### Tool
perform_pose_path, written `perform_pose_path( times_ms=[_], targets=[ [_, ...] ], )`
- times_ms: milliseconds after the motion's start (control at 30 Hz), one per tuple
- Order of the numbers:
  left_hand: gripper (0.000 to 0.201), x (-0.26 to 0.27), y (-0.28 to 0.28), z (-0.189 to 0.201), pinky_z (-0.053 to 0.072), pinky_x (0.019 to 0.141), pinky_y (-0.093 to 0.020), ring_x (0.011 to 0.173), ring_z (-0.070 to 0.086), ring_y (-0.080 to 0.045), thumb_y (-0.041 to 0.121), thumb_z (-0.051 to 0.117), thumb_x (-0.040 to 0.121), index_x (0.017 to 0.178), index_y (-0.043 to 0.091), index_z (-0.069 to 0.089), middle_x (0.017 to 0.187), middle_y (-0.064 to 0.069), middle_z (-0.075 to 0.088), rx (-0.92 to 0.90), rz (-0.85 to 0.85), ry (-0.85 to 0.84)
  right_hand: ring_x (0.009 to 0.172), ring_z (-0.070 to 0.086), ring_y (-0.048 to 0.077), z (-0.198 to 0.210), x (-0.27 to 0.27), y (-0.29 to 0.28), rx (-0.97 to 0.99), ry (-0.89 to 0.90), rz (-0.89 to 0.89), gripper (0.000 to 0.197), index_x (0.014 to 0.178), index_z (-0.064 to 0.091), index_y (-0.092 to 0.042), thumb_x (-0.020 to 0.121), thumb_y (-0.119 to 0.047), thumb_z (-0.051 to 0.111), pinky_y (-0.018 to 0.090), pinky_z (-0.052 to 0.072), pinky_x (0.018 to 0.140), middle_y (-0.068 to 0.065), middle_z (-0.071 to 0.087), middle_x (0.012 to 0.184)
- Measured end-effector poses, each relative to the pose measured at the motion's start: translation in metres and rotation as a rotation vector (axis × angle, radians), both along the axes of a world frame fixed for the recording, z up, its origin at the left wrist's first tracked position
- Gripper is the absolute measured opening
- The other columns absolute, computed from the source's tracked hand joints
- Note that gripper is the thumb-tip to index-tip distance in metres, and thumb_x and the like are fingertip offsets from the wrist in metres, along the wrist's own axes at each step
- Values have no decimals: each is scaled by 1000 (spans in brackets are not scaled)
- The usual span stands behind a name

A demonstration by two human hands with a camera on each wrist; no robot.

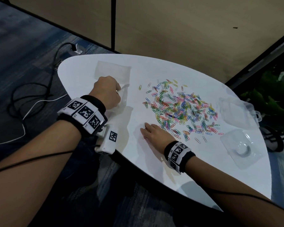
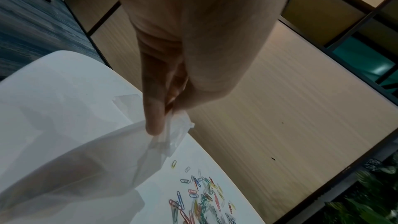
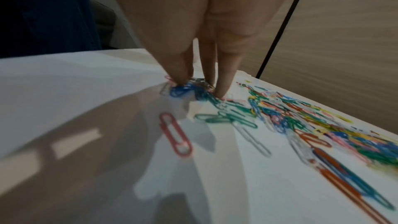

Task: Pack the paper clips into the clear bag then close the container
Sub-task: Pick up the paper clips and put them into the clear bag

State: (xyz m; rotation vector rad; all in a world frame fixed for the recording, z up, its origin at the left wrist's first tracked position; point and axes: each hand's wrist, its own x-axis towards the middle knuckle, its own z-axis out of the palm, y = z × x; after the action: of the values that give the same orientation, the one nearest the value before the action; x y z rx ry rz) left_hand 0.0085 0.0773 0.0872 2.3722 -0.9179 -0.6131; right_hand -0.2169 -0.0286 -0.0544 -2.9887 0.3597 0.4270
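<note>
Nearly all of the paper clips are loose on the white counter, spread in a broad coloured heap toward its right half, so by my reading the packing has hardly begun. No clips can be made out inside the clear bag, though its film is pale against the counter and hard to read.

The left hand has its fingers clenched on one gathered edge of the bag, pinching the film between thumb and forefinger; the left wrist view shows the bag hanging from that pinch and draping down to the counter, just left of the heap. A second flat clear bag lies farther back on the counter, touched by neither hand.

The right hand is at the near left edge of the heap. Its fingers point down with their tips closing round a small bunch of blue and green clips in the right wrist view, a grasp that looks only just formed, with the bunch resting on the counter. A red clip lies alone near them.

The clear plastic container sits open at the counter's right edge, its lid lying apart nearer the person. What is left, I judge: bagging almost every clip, then closing the container.
</note>
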Motion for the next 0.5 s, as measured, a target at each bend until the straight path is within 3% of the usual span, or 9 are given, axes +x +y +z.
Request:
perform_pose_path(
  times_ms=[33,67,167,267,333,400,467,500],
  targets=[
    [38,-2,-1,0,55,94,-36,110,66,-29,-1,54,86,117,12,72,106,-18,71,1,-3,2,87,65,37,-1,-1,0,-5,-42,7,32,105,65,-1,74,1,73,37,54,60,21,64,107],
    [38,-4,-3,0,55,95,-36,109,66,-29,0,54,87,119,12,71,108,-18,71,3,-9,2,79,63,35,2,1,0,5,-69,2,23,94,66,-1,73,5,71,35,50,54,18,64,95],
    [37,-9,-6,0,56,94,-37,105,68,-30,0,55,88,120,11,70,108,-16,71,13,-33,-8,93,60,32,6,7,-11,-8,-42,-71,21,105,67,0,88,4,55,35,46,69,16,61,101],
    [35,-16,-8,0,57,93,-38,102,68,-33,1,53,88,117,9,71,108,-14,70,30,-68,-10,86,64,23,18,13,-23,143,-136,-399,16,98,75,-9,91,-7,61,26,47,74,4,67,93],
    [37,-20,-10,-1,57,92,-38,103,67,-32,0,49,88,115,10,72,104,-13,70,50,-106,-15,72,63,17,20,11,-40,370,-276,-762,9,92,78,-11,86,-14,72,23,49,75,-3,68,79],
    [39,-24,-11,0,58,89,-38,100,68,-31,-1,47,87,112,11,74,97,-12,69,66,-145,-18,68,66,24,24,6,-56,758,-375,-1073,9,87,78,-7,80,-13,78,32,56,77,4,73,74],
    [38,-25,-13,0,59,87,-38,95,69,-30,-2,48,86,109,11,75,94,-11,70,71,-172,-11,72,68,31,35,6,-63,1105,-536,-1228,12,89,75,0,78,-4,78,43,59,82,17,73,79],
    [37,-25,-14,0,59,86,-38,93,70,-29,-2,48,86,108,10,75,94,-12,71,66,-183,-7,77,70,30,44,8,-63,1240,-619,-1258,17,95,73,3,79,0,76,41,59,85,20,73,88]
  ],
)
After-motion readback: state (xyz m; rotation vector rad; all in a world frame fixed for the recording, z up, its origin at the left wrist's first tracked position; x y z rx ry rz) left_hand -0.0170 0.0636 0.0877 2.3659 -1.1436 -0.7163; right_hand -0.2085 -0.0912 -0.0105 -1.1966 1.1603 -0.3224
